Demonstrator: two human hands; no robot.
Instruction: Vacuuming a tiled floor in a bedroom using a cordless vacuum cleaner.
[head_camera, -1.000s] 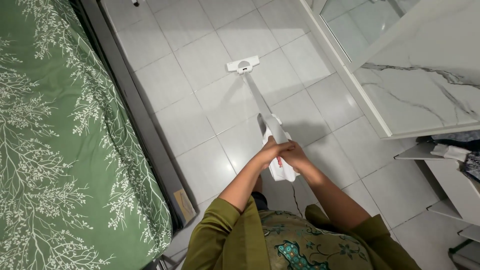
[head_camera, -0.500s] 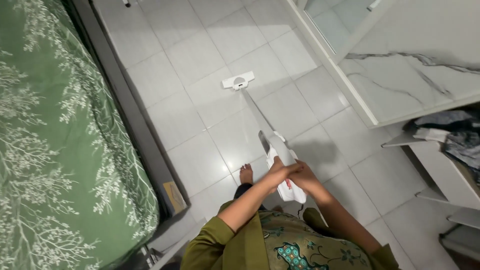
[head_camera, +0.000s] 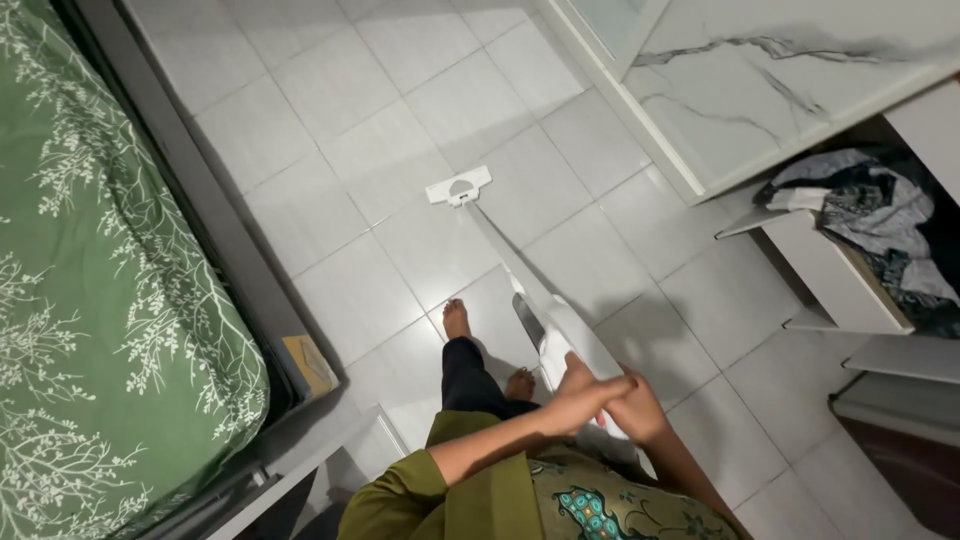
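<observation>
A white stick vacuum (head_camera: 560, 335) slants down over the white tiled floor, and its flat floor head (head_camera: 458, 187) rests on a tile ahead of my bare feet. My left hand (head_camera: 580, 397) and my right hand (head_camera: 632, 407) are clasped together around the vacuum's handle end, close to my body. My sleeves are olive green and the front of my clothing has a teal pattern. The handle itself is mostly hidden under my hands.
A bed with a green branch-patterned cover (head_camera: 90, 300) and a dark frame runs along the left. A white marble-look cabinet (head_camera: 790, 70) stands at the upper right. White shelves with crumpled clothes (head_camera: 870, 220) sit at the right.
The vacuum head has slid back towards me over the tiles. My clasped hands have drawn in closer to my body, and my feet have come into view as I step back.
</observation>
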